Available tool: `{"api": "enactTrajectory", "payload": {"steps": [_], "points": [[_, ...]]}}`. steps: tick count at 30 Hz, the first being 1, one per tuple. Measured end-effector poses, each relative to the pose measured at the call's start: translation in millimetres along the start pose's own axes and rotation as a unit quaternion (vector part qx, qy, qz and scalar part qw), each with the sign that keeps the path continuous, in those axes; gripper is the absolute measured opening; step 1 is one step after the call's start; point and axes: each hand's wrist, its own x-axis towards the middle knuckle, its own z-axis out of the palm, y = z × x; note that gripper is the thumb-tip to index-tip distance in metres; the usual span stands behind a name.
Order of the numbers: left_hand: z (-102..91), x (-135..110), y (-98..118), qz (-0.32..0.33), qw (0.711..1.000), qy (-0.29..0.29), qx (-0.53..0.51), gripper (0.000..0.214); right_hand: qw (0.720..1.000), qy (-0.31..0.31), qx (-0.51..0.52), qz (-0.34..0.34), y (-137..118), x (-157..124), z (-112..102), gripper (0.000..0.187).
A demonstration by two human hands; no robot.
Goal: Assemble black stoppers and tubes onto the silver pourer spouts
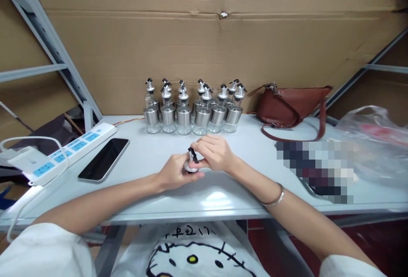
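Above the front of the table, my left hand (pixel 178 170) is closed around a silver pour spout (pixel 189 167) with a black flip cap. My right hand (pixel 214 152) meets it from the right, its fingers closed on the spout's black cap (pixel 193 155). Most of the spout's lower part is hidden by my fingers. Behind my hands stand several oil dispenser bottles (pixel 184 115) in two rows, upright, of clear glass with steel sleeves. Each visible top carries a similar silver and black spout.
A phone (pixel 103 159) and a white power strip (pixel 73 151) lie on the left. Toward the back right rests a brown handbag (pixel 287 107), with a clear plastic bag (pixel 379 141) and a blurred-out item (pixel 315 168) nearer. Cardboard (pixel 159 34) walls the back.
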Motion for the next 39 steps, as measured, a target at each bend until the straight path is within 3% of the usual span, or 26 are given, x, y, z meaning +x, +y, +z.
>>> {"api": "enactTrajectory", "payload": {"steps": [4,9,14,20,27,39], "points": [[2.1,0.9,2.2,-0.040,0.999,-0.011,-0.014,0.029,0.993,-0.021,-0.093,-0.074,-3.8,0.9,-2.4,0.055],[1.9,2.0,5.7,-0.025,0.999,-0.033,-0.014,0.029,0.981,-0.031,-0.150,-0.120,-3.5,0.1,-2.0,0.057],[1.3,2.9,5.0,-0.027,0.996,-0.079,0.005,0.024,0.983,-0.014,-0.139,-0.120,1.5,-3.2,2.2,0.047],[1.4,2.9,6.0,-0.030,0.995,-0.097,-0.024,0.031,0.958,0.043,-0.212,-0.187,1.6,-2.0,2.8,0.050],[0.8,3.7,7.0,-0.036,0.993,-0.112,-0.027,0.026,0.949,0.065,-0.245,-0.186,0.2,-1.5,3.1,0.053],[1.6,3.6,7.0,0.024,0.993,-0.116,0.005,0.022,0.957,0.069,-0.197,-0.201,-1.5,-1.6,3.1,0.054]]}}
